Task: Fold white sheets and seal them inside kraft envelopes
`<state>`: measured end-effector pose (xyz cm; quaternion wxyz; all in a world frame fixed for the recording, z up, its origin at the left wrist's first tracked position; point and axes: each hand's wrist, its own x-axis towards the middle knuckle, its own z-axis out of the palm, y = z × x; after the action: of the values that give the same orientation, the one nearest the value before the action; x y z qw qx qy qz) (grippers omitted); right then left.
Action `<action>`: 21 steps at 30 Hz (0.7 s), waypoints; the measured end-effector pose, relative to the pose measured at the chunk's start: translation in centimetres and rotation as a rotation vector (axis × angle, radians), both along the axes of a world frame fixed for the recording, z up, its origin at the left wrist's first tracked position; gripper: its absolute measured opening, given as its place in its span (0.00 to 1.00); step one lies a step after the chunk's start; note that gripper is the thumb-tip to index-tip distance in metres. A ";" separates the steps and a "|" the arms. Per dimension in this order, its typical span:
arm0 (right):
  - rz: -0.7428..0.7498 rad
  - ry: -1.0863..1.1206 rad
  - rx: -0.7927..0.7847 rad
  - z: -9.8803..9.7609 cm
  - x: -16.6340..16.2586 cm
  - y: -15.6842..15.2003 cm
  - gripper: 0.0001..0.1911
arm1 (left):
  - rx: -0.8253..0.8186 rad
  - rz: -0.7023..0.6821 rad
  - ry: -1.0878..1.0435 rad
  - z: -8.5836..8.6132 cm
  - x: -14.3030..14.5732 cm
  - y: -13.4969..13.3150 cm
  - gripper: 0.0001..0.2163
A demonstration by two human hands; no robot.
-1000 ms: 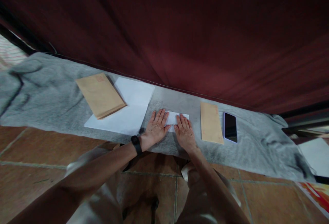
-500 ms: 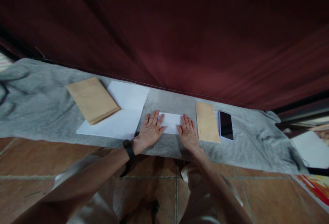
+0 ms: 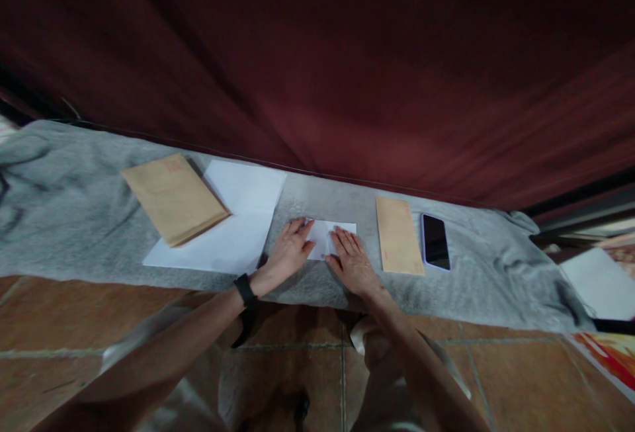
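A small folded white paper [image 3: 333,234] lies on the grey cloth [image 3: 89,220] in front of me. My left hand [image 3: 286,251], with a black band on the wrist, has its fingers curled over the paper's left end, which looks slightly raised. My right hand [image 3: 351,261] lies flat on the paper's lower right part, fingers stretched out and close together. The two hands nearly touch over the paper.
To the left lie large white sheets [image 3: 233,223] with a brown envelope [image 3: 173,197] on top. To the right sit a narrow brown envelope [image 3: 398,244] and a dark phone [image 3: 435,241]. A dark red curtain [image 3: 347,75] hangs behind. Tiled floor [image 3: 520,366] lies below.
Both hands have drawn closer together over the folded paper. The left hand went from lying flat beside it to curling over its left end. The view has shifted slightly.
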<state>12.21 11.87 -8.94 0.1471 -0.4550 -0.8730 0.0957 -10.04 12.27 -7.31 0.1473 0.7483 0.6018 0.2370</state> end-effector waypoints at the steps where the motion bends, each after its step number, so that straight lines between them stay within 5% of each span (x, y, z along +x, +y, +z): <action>1: 0.011 -0.010 -0.010 0.1 -0.1 -0.1 0.33 | -0.020 0.009 -0.075 0.0 0.0 0.2 0.23; 9: 0.032 -0.043 0.006 1.0 0.0 -0.2 0.34 | -0.205 0.127 -0.633 -0.6 -0.4 1.4 0.24; 15: 0.066 -0.011 0.036 1.4 0.3 0.0 0.30 | -0.463 0.187 -1.063 0.9 -1.4 2.1 0.22; 21: -0.078 0.186 -0.022 2.9 1.9 1.2 0.25 | -0.435 0.226 -0.973 2.4 -1.9 2.5 0.19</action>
<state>14.08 13.07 -6.07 0.2262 -0.4795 -0.8361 0.1412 -11.95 14.80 -4.96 0.5338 0.4350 0.5762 0.4402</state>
